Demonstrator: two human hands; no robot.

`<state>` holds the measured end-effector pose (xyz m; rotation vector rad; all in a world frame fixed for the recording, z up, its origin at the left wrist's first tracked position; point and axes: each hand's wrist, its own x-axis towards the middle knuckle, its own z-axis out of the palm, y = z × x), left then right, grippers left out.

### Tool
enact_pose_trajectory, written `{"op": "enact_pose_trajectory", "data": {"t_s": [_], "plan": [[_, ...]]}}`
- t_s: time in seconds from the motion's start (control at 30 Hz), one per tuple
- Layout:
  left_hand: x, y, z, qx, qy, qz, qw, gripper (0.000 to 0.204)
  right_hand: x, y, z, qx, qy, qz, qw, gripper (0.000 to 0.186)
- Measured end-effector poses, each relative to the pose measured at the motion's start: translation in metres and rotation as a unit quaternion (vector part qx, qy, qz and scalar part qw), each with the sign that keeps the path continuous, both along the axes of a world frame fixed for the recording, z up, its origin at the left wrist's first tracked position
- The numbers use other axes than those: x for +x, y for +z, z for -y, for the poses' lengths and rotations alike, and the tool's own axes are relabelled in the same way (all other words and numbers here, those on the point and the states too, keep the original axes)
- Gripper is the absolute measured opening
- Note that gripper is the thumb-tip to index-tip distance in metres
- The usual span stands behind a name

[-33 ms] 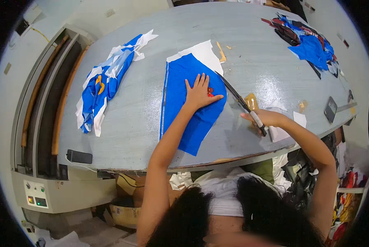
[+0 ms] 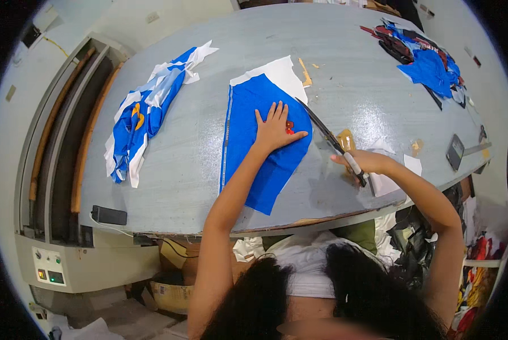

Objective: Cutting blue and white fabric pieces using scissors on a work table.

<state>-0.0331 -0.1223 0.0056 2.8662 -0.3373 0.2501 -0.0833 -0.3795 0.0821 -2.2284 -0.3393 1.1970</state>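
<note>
My left hand lies flat with spread fingers on a blue fabric piece, partly covering a small red print. A white strip of the fabric runs along the piece's far edge, and a narrow printed band follows its left edge. In my right hand is a pair of long dark scissors with a pale handle. The blades lie close together and slant far-left along the curved right edge of the blue piece, their tips near the white strip. Some of my right fingers are hidden behind the handle.
Blue and white fabric pieces lie at the table's left, a mixed cloth pile at far right. A black box with a cable, a phone-like device and brown tape rest on the table. A roller machine stands left.
</note>
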Motion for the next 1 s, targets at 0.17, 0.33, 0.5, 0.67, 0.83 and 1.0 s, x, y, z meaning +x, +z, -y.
{"op": "enact_pose_trajectory", "data": {"t_s": [0.17, 0.33, 0.5, 0.67, 0.83, 1.0], "plan": [[0.001, 0.000, 0.000, 0.004, -0.003, -0.005, 1.000, 0.106, 0.009, -0.005, 0.002, -0.003, -0.037, -0.005, 0.999, 0.064], [0.002, -0.001, -0.002, 0.000, -0.003, -0.002, 1.000, 0.107, 0.009, -0.005, 0.012, 0.012, 0.006, 0.067, 0.998, 0.065], [0.003, -0.002, -0.007, 0.010, 0.000, 0.002, 1.000, 0.109, 0.025, 0.005, 0.016, -0.002, 0.047, 0.093, 0.995, 0.065], [0.004, -0.005, -0.007, 0.001, -0.014, 0.003, 1.000, 0.112, 0.047, 0.012, 0.004, -0.032, 0.035, 0.015, 0.999, 0.061], [0.004, -0.006, -0.008, 0.001, -0.009, 0.009, 1.000, 0.113, 0.061, 0.008, -0.007, 0.008, 0.026, 0.017, 0.999, 0.060], [0.005, -0.006, -0.008, 0.004, -0.010, 0.004, 1.000, 0.113, 0.072, 0.005, -0.007, -0.006, 0.028, -0.013, 1.000, 0.062]]}}
